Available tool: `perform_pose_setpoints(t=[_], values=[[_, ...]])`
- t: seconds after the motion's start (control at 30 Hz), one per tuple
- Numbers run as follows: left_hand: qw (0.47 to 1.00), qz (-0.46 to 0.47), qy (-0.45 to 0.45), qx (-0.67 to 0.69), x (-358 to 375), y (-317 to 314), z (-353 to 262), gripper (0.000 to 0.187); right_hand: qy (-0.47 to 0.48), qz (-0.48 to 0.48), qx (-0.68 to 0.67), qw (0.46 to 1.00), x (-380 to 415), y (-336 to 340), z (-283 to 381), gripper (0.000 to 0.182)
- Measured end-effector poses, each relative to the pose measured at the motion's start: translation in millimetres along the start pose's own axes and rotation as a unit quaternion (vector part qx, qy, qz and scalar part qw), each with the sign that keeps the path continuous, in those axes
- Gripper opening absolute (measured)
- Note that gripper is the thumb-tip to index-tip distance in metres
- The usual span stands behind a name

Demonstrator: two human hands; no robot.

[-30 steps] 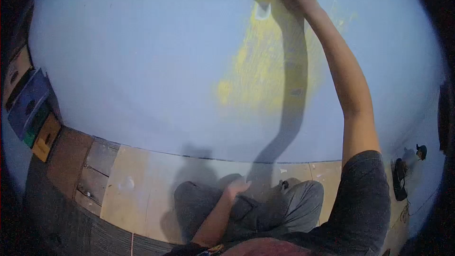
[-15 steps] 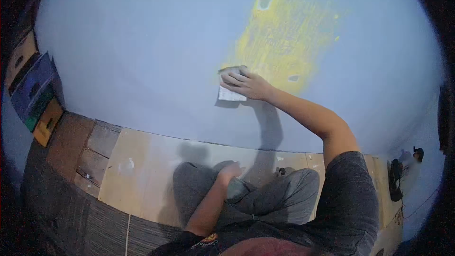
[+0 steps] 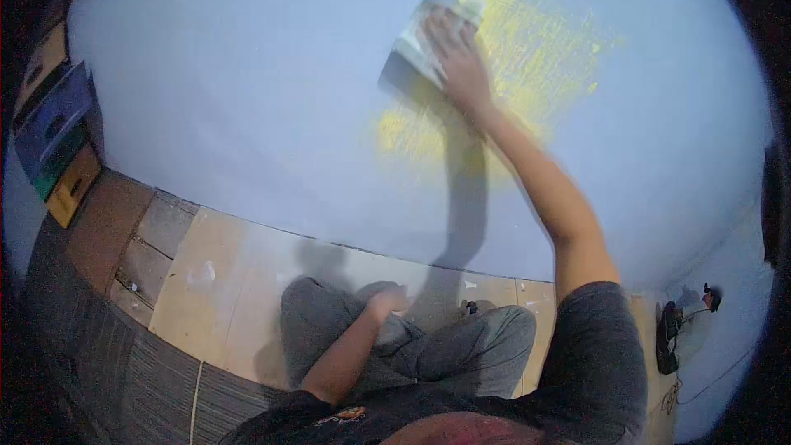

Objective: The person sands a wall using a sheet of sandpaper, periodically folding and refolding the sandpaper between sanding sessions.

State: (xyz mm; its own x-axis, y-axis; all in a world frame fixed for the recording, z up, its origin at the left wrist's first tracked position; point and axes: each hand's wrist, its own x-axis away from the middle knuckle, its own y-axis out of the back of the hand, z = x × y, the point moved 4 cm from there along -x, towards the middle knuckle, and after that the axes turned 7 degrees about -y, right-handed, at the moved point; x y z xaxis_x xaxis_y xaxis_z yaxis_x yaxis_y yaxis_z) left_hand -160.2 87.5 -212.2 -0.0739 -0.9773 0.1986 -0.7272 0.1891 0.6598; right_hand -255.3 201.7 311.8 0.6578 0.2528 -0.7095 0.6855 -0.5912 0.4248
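My right hand (image 3: 455, 48), blurred by motion, presses a pale rectangular sheet of sandpaper (image 3: 414, 33) against the light blue wall (image 3: 247, 99). The hand lies over the upper left part of a scuffed yellow patch (image 3: 535, 58), where scratch-like streaks run through the blue. A dark shadow falls along the sheet's lower left side. Low in the view, my left hand (image 3: 387, 303) rests by my crossed legs (image 3: 412, 346), its fingers curled in and nothing visible in them.
Wooden boards (image 3: 247, 255) run along the foot of the wall. Dark ribbed matting (image 3: 165, 379) lies at lower left. Several coloured box-like pieces (image 3: 53, 124) lean at the far left. A dark object with a cord (image 3: 667, 338) lies at the right.
My right hand has moved up the wall with the sandpaper, from the patch's lower left to its upper left. The view has shifted slightly. My left hand stays by my legs.
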Motion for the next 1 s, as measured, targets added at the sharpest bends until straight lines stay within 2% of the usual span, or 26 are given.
perform_pose_setpoints(t=[0.03,0.07,0.1,0.17,0.27,0.3,0.33,0.4,0.43,0.47,0.5,0.53,0.57,0.63,0.67,0.7,0.73,0.8,0.83,0.9,0.93,1.0], values=[[1.000,0.003,-0.004,0.021,16,6,-13,0.073,0.009,0.071,-0.008,0.997,42,-19,40,0.070],[0.999,-0.033,-0.019,0.020,26,9,-16,0.070,0.085,0.127,0.006,0.988,97,-49,75,0.067],[0.997,-0.069,-0.033,0.018,37,13,-21,0.068,0.157,0.222,0.027,0.962,136,-60,113,0.064],[0.998,-0.014,0.013,-0.060,7,-4,12,0.064,0.237,0.218,-0.015,0.947,209,-92,146,0.064],[0.992,-0.069,0.017,-0.108,13,10,23,0.060,0.269,0.205,-0.081,0.938,191,-78,127,0.060],[0.989,-0.083,0.016,-0.120,17,8,24,0.059,0.242,0.210,-0.058,0.946,166,-63,114,0.063],[0.993,-0.086,0.029,-0.075,17,7,30,0.059,0.216,0.215,-0.035,0.952,128,-46,93,0.066],[0.986,-0.125,0.012,-0.110,-31,-36,80,0.067,0.117,0.115,0.087,0.983,49,-23,26,0.078],[0.994,-0.076,0.016,-0.083,-10,-6,52,0.069,0.047,0.073,0.033,0.996,4,9,-6,0.078],[0.998,-0.027,0.023,-0.055,15,28,21,0.071,0.024,-0.019,0.060,0.998,-29,24,-47,0.073],[0.998,-0.020,0.028,-0.060,11,26,21,0.071,-0.024,-0.065,0.109,0.992,-59,44,-83,0.069],[0.997,-0.011,0.033,-0.064,5,23,24,0.070,-0.044,-0.085,0.091,0.991,-83,72,-107,0.062],[0.997,-0.002,0.037,-0.070,-1,19,27,0.069,-0.065,-0.104,0.074,0.990,-99,95,-119,0.056],[0.997,-0.006,0.026,-0.077,12,36,8,0.069,-0.133,-0.156,0.040,0.978,-99,121,-98,0.057],[0.997,-0.016,0.021,-0.075,13,42,5,0.069,-0.128,-0.160,0.044,0.978,-90,116,-84,0.058],[0.997,-0.024,0.017,-0.074,13,43,5,0.070,-0.091,-0.138,0.064,0.984,-63,70,-93,0.070],[0.995,-0.080,0.049,0.019,2,17,28,0.071,-0.084,-0.149,0.145,0.975,-46,42,-72,0.066],[0.996,-0.059,0.057,0.018,3,31,35,0.072,-0.043,-0.031,0.020,0.998,18,-2,-10,0.066],[0.997,-0.051,0.060,0.016,4,40,38,0.072,-0.024,0.018,0.027,0.999,48,-16,20,0.067],[0.987,-0.149,0.061,0.026,-7,34,80,0.070,0.084,0.175,0.037,0.980,108,-37,68,0.069],[0.978,-0.196,0.063,0.029,-10,33,95,0.069,0.099,0.195,-0.013,0.976,124,-42,73,0.068],[0.969,-0.217,0.089,0.073,29,65,71,0.067,0.128,0.231,-0.111,0.958,147,-43,75,0.067]])
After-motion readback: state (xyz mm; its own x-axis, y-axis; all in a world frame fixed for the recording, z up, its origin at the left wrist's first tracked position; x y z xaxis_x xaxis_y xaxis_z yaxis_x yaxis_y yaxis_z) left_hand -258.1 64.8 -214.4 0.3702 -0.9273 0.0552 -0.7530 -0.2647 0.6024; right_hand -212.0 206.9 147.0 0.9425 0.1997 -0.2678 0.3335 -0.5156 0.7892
